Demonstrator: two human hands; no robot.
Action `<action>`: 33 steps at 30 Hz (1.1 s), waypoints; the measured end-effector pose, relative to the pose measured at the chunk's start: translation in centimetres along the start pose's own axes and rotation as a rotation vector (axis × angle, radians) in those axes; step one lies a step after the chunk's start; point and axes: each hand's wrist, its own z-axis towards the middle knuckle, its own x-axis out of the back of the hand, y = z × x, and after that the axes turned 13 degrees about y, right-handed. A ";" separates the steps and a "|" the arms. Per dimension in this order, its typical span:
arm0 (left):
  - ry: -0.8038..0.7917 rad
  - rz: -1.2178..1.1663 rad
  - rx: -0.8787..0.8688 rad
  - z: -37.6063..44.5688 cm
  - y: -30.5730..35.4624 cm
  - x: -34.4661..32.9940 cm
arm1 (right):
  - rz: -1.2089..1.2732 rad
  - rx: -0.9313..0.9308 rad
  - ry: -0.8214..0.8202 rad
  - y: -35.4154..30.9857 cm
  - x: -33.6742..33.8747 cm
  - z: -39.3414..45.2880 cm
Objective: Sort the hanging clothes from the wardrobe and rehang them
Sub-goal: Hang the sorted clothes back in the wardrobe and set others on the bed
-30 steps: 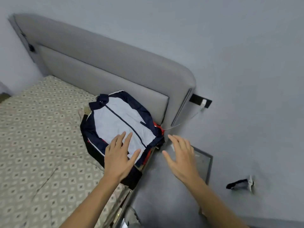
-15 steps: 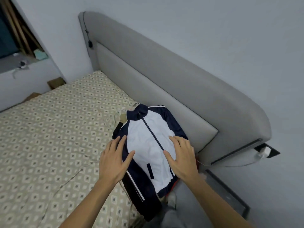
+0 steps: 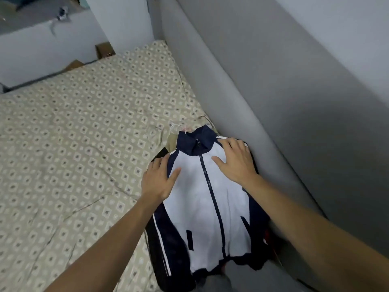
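White-and-navy zip jacket [image 3: 210, 199], zipped, front up (atop other dark clothes) on the bed's edge beside the headboard.

in front of me a bed [image 3: 80, 144] with a beige diamond-patterned sheet runs up against a padded grey headboard [image 3: 263, 85] on my right. pale walls [image 3: 124, 24] meet in the far corner, and a brown cardboard box [image 3: 104, 50] stands beyond the mattress.

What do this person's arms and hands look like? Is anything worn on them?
Both arms are bare along all that shows: no sleeves in view, no gloves. The left hand and right hand carry no ring, watch or bracelet that can be seen. The fingernails look short and unpainted.
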 end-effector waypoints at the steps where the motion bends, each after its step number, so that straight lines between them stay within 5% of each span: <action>1: -0.024 0.000 0.034 1.3 -0.1 -1.5 | -0.010 0.013 -0.039 0.9 -1.3 1.4; 11: -0.200 -0.046 0.223 9.1 -2.3 -10.6 | -0.113 0.040 -0.290 6.5 -9.1 9.6; 18: -0.227 -0.104 0.258 9.3 -2.5 -11.6 | -0.124 0.040 -0.278 5.1 -10.7 9.2; 26: -0.151 -0.168 0.217 7.3 -2.7 -7.8 | 0.122 -0.066 -0.147 3.7 -6.1 7.8; 33: 0.002 -0.321 0.000 2.4 -1.7 -0.6 | 0.177 -0.086 -0.013 1.8 2.1 1.9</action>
